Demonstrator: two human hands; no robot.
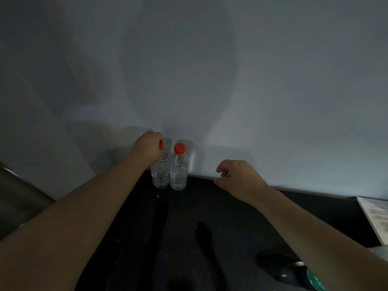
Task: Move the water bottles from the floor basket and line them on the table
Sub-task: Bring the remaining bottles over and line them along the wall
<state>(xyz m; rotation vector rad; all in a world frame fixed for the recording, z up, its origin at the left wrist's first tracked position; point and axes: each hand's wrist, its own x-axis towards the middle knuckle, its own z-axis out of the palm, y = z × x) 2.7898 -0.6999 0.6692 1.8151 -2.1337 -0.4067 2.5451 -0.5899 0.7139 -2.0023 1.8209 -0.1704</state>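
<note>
Two clear water bottles with red caps stand upright side by side at the far edge of the dark table, against the pale wall. My left hand grips the left bottle around its neck and partly covers its cap. The right bottle stands free, just touching or nearly touching the left one. My right hand hovers to the right of the bottles, fingers loosely curled and apart, holding nothing. The floor basket is out of sight.
A white printed sheet or booklet lies at the table's right edge. A dark object with a green label sits at the near right. A grey surface slants at the left.
</note>
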